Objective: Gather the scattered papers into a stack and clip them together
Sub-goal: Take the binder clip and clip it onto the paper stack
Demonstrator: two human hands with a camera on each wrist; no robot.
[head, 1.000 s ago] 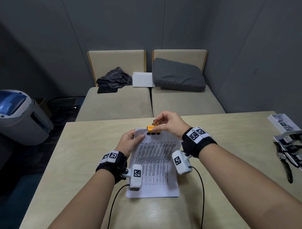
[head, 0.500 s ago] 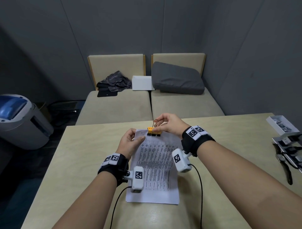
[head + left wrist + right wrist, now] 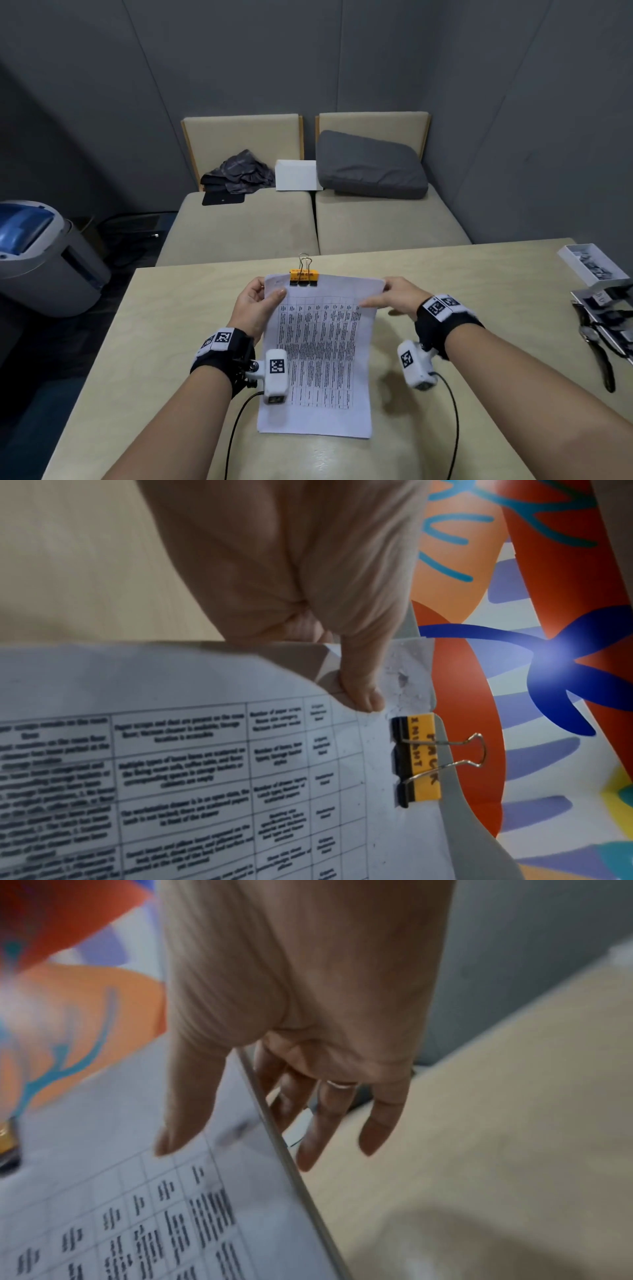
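On the beige wooden table (image 3: 171, 308) lies the stack of white printed papers with a table of text (image 3: 322, 359), and the yellow-and-black binder clip with silver wire handles (image 3: 303, 277) sits clamped on its far edge, a little left of the middle. At the far left corner the left hand (image 3: 255, 308) pinches the sheets, with the thumb (image 3: 359, 691) on top just beside the clip. At the far right corner the right hand (image 3: 394, 301) holds the edge, its thumb (image 3: 185, 1110) on the page and its fingers (image 3: 322, 1123) under the slightly lifted sheets.
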